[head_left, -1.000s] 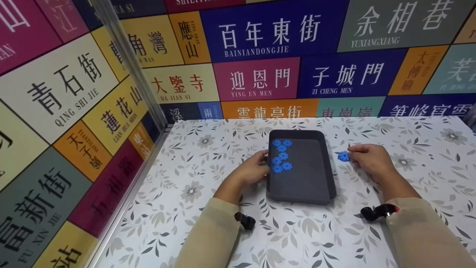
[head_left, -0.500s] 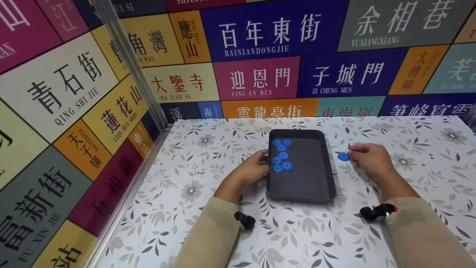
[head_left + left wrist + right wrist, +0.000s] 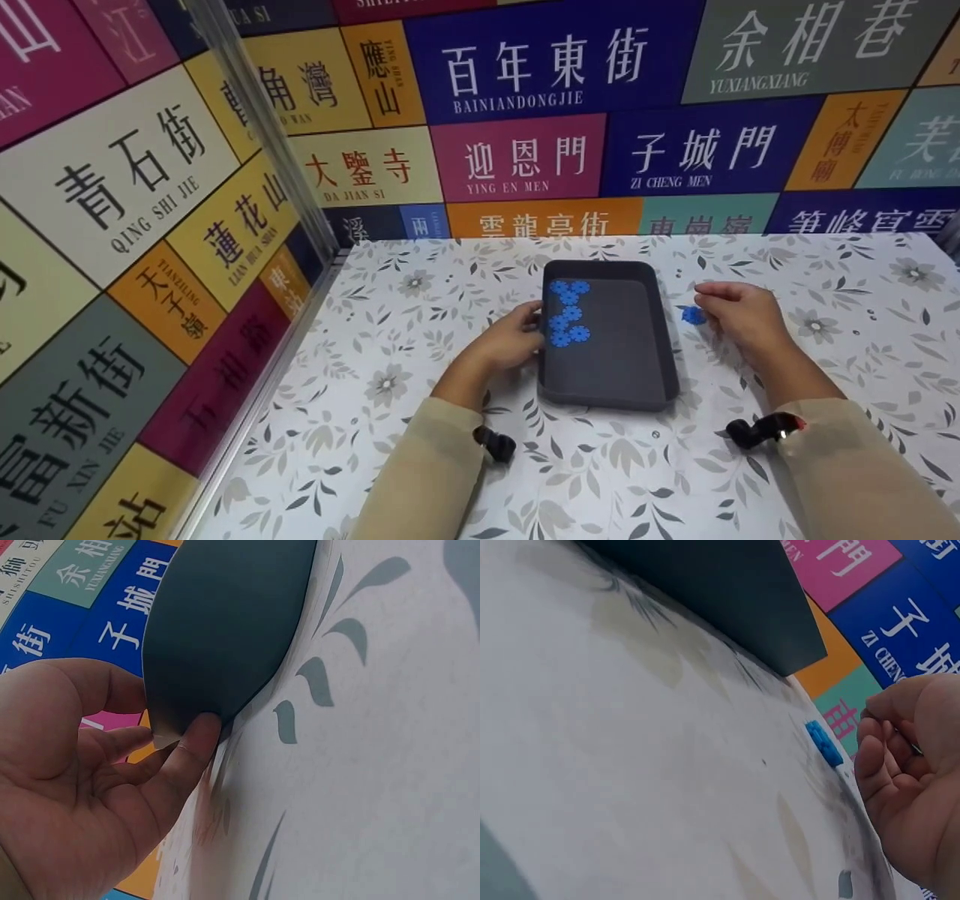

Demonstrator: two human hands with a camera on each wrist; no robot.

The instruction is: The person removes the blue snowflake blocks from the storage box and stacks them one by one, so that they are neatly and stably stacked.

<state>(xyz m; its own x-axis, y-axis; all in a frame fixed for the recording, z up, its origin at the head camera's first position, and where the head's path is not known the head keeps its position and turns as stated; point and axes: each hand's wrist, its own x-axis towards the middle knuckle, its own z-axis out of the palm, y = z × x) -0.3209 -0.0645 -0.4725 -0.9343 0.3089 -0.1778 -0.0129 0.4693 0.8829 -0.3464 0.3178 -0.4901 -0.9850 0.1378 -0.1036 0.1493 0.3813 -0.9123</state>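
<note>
A shallow dark grey tray (image 3: 611,375) stands on the table. My left hand (image 3: 510,341) holds its left wall; in the left wrist view the thumb meets the rim and a finger (image 3: 201,735) presses low on the wall's outside. Several blue notched plastic discs (image 3: 571,298) lie flat along the tray's left side. To the right of the tray, a small blue notched piece (image 3: 693,315) sits on the table. My right hand (image 3: 746,315) is just above it, fingers curled and thumb against the index finger. In the right wrist view this blue piece (image 3: 824,743) is apart from the fingertips.
A white tabletop (image 3: 375,465) with grey leaves and flowers bears the tray. Colourful sign-covered panels (image 3: 525,157) rise behind it and on the left. Black wrist cameras (image 3: 757,429) sit at both cuffs.
My right hand has lifted slightly off the blue piece on the table, which stays in place. The left hand, the tray and its discs have not visibly moved.
</note>
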